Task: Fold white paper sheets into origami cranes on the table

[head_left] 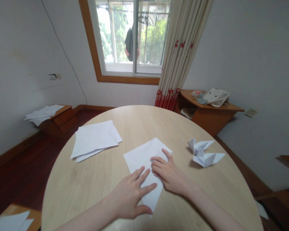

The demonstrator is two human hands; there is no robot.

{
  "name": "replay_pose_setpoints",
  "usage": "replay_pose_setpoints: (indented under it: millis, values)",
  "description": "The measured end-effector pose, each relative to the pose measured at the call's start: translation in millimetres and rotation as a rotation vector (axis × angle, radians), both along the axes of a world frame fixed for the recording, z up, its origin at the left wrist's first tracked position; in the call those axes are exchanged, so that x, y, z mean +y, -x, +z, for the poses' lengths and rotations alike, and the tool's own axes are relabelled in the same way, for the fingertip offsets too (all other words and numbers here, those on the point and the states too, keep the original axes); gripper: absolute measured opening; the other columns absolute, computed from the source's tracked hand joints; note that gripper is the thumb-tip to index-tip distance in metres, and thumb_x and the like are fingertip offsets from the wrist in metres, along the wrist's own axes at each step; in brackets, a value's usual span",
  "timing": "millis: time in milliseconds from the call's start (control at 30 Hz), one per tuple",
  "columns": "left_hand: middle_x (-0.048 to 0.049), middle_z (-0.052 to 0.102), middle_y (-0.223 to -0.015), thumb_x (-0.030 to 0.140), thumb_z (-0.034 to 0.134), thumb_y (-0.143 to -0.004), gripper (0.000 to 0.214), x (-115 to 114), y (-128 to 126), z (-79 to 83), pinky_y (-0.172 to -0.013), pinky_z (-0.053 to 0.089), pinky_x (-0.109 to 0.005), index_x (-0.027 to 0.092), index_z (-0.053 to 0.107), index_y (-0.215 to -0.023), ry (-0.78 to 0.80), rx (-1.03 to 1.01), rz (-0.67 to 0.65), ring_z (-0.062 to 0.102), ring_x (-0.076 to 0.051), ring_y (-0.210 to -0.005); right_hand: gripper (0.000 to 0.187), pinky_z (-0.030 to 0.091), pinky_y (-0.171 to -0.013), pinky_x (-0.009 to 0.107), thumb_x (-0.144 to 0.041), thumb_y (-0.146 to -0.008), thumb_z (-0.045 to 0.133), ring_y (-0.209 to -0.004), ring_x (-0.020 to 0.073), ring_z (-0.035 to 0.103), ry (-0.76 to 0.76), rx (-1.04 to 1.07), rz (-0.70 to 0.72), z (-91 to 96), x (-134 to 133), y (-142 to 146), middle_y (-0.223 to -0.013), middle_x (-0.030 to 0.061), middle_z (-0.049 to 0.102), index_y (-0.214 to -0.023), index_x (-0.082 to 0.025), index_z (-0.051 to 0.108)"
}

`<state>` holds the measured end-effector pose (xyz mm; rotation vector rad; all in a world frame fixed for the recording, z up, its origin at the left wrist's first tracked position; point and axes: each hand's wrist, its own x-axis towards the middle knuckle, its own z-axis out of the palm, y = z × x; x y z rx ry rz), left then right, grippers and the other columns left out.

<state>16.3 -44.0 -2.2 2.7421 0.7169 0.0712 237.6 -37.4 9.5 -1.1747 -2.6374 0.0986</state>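
A white sheet of paper (144, 157), folded into a kite-like shape with a point toward me, lies on the round wooden table (144, 118). My left hand (132, 194) rests on its lower left part, fingers spread and stretched over the paper. On the right side of the sheet, my right hand (167, 173) presses down with its fingers apart and lightly bent. Neither hand grips anything. Parts of the paper and its right edge are hidden under my hands.
A stack of white paper (95, 138) lies at the table's left. Folded paper figures (204, 154) stand at the right. Beyond the table are a corner cabinet (207, 110) with a bag (216, 97), a curtain (180, 48), and a low wooden cabinet (62, 118) carrying papers.
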Motion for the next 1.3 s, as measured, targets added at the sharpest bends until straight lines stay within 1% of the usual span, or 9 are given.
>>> replay_pose_setpoints:
  millis: [233,433,700,1000,1300]
  values:
    - [-0.0153,0.022,-0.152,0.060,0.060,-0.081,0.073,-0.8,-1.1,3.7,-0.104,0.034,-0.057,0.028,0.038,-0.142,0.031,0.028,0.010,0.021,-0.042,-0.137,0.016,0.006,-0.112,0.051,-0.012,-0.090,0.043,-0.123,0.0203,0.045,-0.054,-0.093,-0.012,0.4,1.7,0.8,-0.101,0.0055,0.065,-0.090,-0.019,0.058]
    - [-0.0158,0.023,-0.152,0.061,0.063,-0.078,0.081,-0.6,-2.5,4.9,-0.105,0.033,-0.056,0.024,0.034,-0.144,0.033,0.033,0.035,0.022,-0.041,-0.137,0.016,0.005,-0.112,0.050,-0.009,-0.084,0.047,-0.122,0.0212,0.045,-0.051,-0.119,0.009,-1.4,2.4,2.0,-0.102,0.0070,0.064,-0.091,-0.018,0.057]
    - [-0.0162,0.025,-0.151,0.061,0.064,-0.077,0.082,0.2,-2.4,3.7,-0.104,0.034,-0.055,0.024,0.034,-0.144,0.037,0.027,0.037,0.023,-0.040,-0.137,0.017,0.009,-0.112,0.051,-0.011,-0.090,0.043,-0.119,0.0203,0.048,-0.045,-0.072,-0.017,-2.8,3.0,3.3,-0.099,0.0060,0.064,-0.090,-0.019,0.057]
    - [-0.0178,0.026,-0.151,0.059,0.065,-0.077,0.083,-1.1,-3.6,7.7,-0.102,0.036,-0.055,0.022,0.034,-0.144,0.036,0.044,0.030,0.024,-0.040,-0.136,0.014,0.010,-0.112,0.051,-0.013,-0.091,0.044,-0.117,0.0199,0.048,-0.044,-0.064,-0.023,-3.9,4.1,4.1,-0.099,0.0057,0.064,-0.090,-0.019,0.057]
    - [-0.0186,0.029,-0.149,0.064,0.062,-0.077,0.085,0.9,-3.8,6.7,-0.102,0.036,-0.055,0.021,0.034,-0.144,-0.014,0.047,0.020,0.028,-0.041,-0.135,0.013,0.010,-0.112,0.051,-0.012,-0.091,0.045,-0.116,0.0197,0.049,-0.073,-0.065,-0.021,-8.4,5.1,3.5,-0.099,0.0054,0.064,-0.091,-0.019,0.056]
